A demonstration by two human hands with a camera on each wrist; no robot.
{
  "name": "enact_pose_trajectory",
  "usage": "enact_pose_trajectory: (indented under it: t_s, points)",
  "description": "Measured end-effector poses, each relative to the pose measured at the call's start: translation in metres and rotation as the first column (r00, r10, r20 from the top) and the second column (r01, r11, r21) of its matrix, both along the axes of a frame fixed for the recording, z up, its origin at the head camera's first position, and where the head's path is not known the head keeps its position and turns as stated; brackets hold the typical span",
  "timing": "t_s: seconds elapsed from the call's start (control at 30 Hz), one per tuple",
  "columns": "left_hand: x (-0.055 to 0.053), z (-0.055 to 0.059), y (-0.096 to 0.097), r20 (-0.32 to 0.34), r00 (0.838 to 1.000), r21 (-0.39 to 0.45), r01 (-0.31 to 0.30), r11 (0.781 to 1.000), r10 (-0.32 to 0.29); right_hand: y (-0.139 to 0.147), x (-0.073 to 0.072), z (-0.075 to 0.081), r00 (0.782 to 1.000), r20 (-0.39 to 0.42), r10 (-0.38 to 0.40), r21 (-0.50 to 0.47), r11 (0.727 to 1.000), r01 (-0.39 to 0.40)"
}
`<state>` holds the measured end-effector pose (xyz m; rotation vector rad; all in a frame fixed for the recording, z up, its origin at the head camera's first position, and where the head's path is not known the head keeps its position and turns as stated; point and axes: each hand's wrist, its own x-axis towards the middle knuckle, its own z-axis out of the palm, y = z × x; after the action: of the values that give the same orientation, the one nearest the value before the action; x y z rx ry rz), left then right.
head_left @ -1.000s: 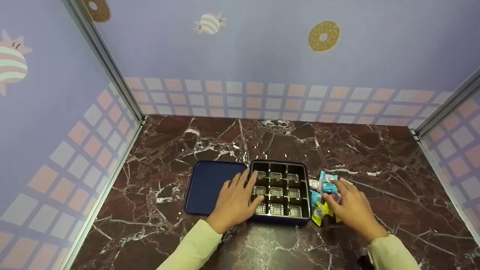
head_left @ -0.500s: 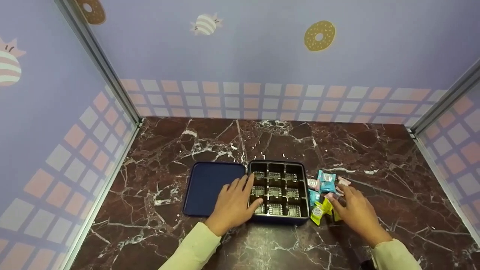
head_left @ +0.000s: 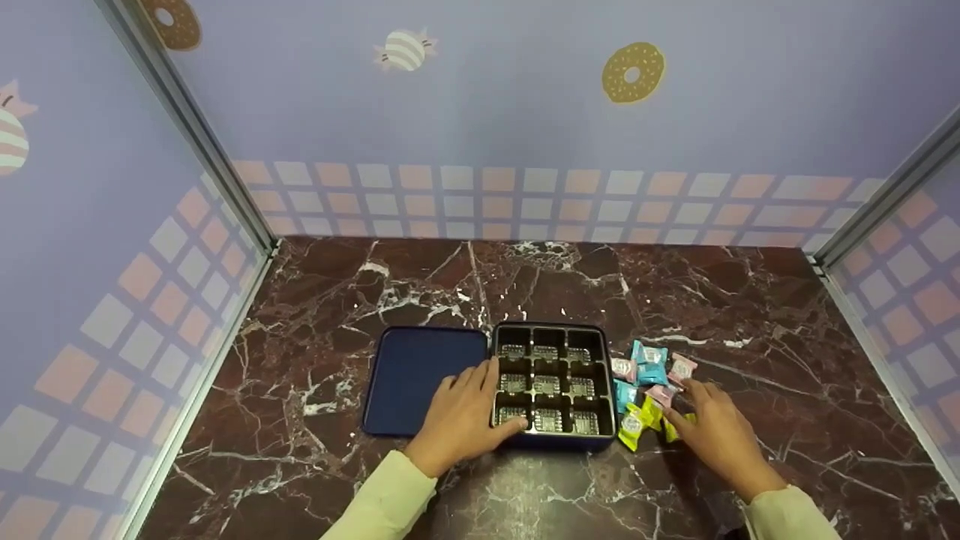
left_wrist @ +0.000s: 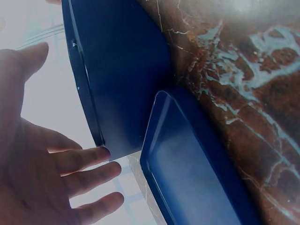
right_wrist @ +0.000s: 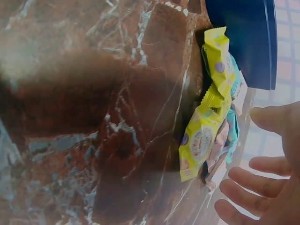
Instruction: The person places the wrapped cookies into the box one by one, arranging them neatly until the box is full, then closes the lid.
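Note:
My left hand (head_left: pixel 459 418) rests at the left edge of a dark blue tin (head_left: pixel 556 442), fingers extended, thumb over its near left corner. The tin holds a dark tray with several bare compartments. Under and beside that hand lies the blue lid (head_left: pixel 420 379). My right hand (head_left: pixel 721 433) hovers at the near right of a small heap of wrapped candies, fingers slightly bent. The heap has yellow candies (head_left: pixel 631 427), blue candies (head_left: pixel 649 354) and pink candies (head_left: pixel 682 367). In the right wrist view, a gap shows between the fingers and a yellow candy (right_wrist: pixel 199 143).
Everything lies on a dark red marble-patterned tabletop (head_left: pixel 360 480). A lilac back wall (head_left: pixel 510 97) with printed sweets and checks rises behind it. Side panels (head_left: pixel 150 322) with metal edges flank the table.
My right hand has drawn back toward the near right, uncovering more candies. My left hand has slid slightly back and left along the tin's edge. The view has shifted a little.

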<state>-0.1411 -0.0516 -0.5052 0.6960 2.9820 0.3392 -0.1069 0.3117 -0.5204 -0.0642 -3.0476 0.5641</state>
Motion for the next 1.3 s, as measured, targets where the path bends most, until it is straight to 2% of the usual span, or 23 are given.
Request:
enact_pose_trajectory:
  t_s: [0.3, 0.53, 0.83, 0.93, 1.03, 1.2, 1.3]
  points:
    - [-0.001, -0.006, -0.002, 0.012, 1.0, -0.012, 0.004, 1.0, -0.004, 0.007, 0.006, -0.007, 0.999, 0.03, -0.017, -0.025, 1.0, 0.018]
    - [-0.001, -0.007, -0.003, 0.034, 0.999, -0.013, 0.004, 1.0, -0.003, 0.009, 0.008, -0.01, 0.993, 0.112, -0.037, -0.017, 0.999, 0.039]
    - [-0.001, -0.01, -0.004, 0.046, 0.999, 0.001, 0.012, 1.0, -0.012, 0.008, 0.009, -0.015, 0.995, 0.096, -0.024, -0.003, 1.0, 0.024]
    - [0.0, -0.013, -0.003, 0.061, 0.998, 0.031, 0.007, 0.999, -0.009, 0.007, 0.01, -0.016, 0.996, 0.082, -0.017, -0.002, 1.0, 0.017]
    - [0.001, -0.014, -0.004, 0.109, 0.994, 0.097, -0.002, 0.995, -0.008, 0.007, 0.011, -0.017, 0.998, 0.069, -0.009, -0.008, 1.0, 0.01]
    - [0.001, -0.016, -0.005, 0.208, 0.978, 0.232, -0.025, 0.972, -0.024, 0.005, 0.012, -0.017, 0.999, 0.033, 0.0, -0.031, 1.0, 0.001]
    - [0.001, -0.018, -0.005, 0.239, 0.971, 0.281, -0.038, 0.959, -0.032, 0.004, 0.011, -0.017, 1.0, 0.017, 0.001, -0.04, 0.999, -0.001]
